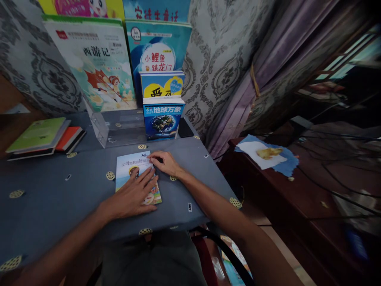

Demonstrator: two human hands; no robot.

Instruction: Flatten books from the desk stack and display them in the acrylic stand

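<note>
A thin picture book (122,169) with a pale blue cover and Chinese lettering lies closed on the table in front of me. Across its lower cover my left hand (131,196) rests flat, fingers stretched toward the right edge and holding nothing. My right hand (165,163) is at the book's upper right corner, thumb and forefinger pinched together on its edge. Much of the cover picture is hidden under the left hand.
Behind stands a clear acrylic rack (102,129) with upright children's books (110,71). A blue book with a globe (163,123) stands beside a dark phone (185,128). Stacked books (40,135) lie left. A dark red cabinet (268,190) with cables is right.
</note>
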